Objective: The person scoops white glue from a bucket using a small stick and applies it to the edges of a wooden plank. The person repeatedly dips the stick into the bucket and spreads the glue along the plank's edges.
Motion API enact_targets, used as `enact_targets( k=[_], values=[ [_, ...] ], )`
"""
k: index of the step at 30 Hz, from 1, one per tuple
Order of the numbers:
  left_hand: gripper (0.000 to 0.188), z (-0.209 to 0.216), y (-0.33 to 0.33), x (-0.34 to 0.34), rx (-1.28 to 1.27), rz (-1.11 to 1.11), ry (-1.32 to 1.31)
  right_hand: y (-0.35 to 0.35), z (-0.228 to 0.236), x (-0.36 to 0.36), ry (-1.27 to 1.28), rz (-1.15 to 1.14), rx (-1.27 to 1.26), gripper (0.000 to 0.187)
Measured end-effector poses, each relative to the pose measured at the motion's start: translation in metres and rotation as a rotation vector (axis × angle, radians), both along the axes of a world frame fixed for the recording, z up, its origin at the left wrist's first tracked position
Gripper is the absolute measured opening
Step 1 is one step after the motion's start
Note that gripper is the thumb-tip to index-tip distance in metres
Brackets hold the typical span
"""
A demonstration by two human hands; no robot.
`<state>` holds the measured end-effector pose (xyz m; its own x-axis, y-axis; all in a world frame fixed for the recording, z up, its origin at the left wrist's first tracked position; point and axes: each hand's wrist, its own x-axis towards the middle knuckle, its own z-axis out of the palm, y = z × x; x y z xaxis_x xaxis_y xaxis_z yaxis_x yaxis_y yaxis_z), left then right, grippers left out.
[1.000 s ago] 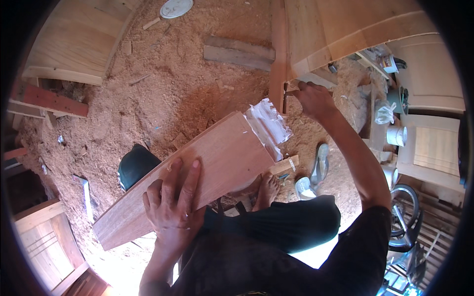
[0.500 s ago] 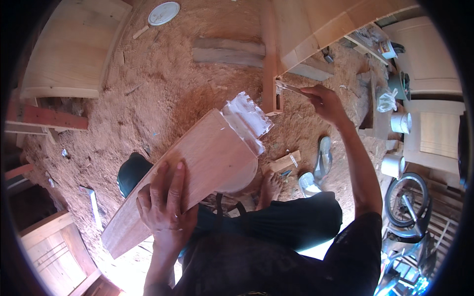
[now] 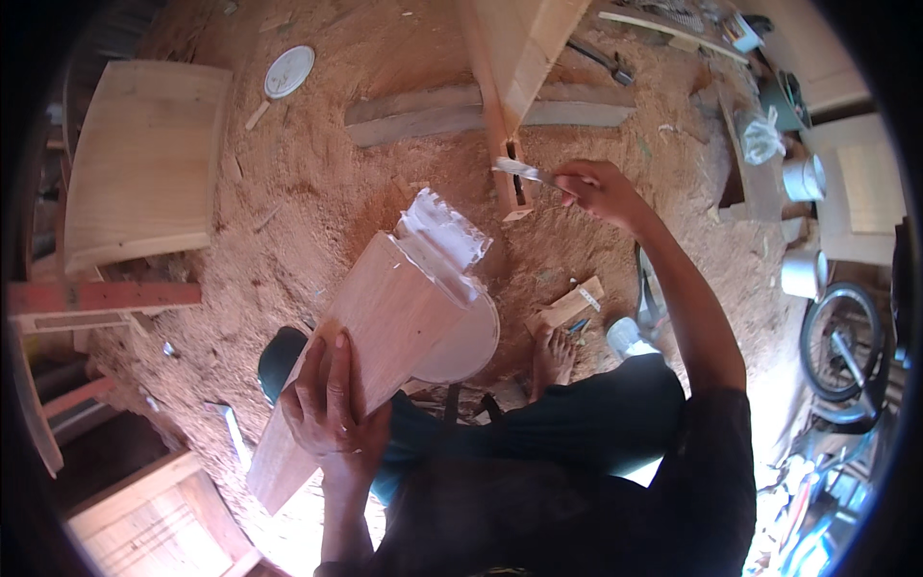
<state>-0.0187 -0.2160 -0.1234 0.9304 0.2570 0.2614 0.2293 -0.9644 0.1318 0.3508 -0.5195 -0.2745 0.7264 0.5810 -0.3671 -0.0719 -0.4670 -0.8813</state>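
A wooden board [image 3: 370, 317] lies slanted across my lap, its far-end tenon [image 3: 444, 229] coated in thick white glue. My left hand [image 3: 336, 399] holds the board's near part, fingers spread over its top face; the thumb's grip is partly hidden. In my right hand [image 3: 601, 192] is a flat spatula [image 3: 524, 170], its blade smeared white. The blade is over the slotted end of a wooden post [image 3: 514, 197], beside the dark mortise; whether it touches cannot be told. A pale round thing [image 3: 466, 351] shows partly from under the board.
Ahead, a beam [image 3: 413, 117] lies on the sawdust-covered ground. A round white lid [image 3: 289, 71] is at far left, near a wooden panel [image 3: 144, 163]. By my foot [image 3: 553, 361] are a wood scrap [image 3: 574, 301] and a sandal [image 3: 630, 337]. White buckets [image 3: 804, 273] and a bicycle wheel [image 3: 841, 341] stand at right.
The view has shifted. My right hand has brought the spatula from the post's side edge to over its slotted end, and more white shows on the blade. The board points more steeply away.
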Motion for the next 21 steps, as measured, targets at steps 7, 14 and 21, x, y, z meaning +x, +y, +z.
enact_targets(
  k=[7,14,21],
  values=[
    [0.095,0.002,0.002,0.001,-0.018,-0.031,-0.002,-0.039,-0.040,0.016,0.153,0.038,-0.045,0.032],
    [0.084,0.013,0.004,0.006,0.006,-0.040,0.015,-0.071,-0.032,0.008,-0.084,-0.067,-0.092,0.025],
    [0.098,-0.001,0.005,0.005,-0.028,-0.043,0.033,-0.008,-0.065,-0.023,-0.256,-0.174,0.224,0.031]
  ],
)
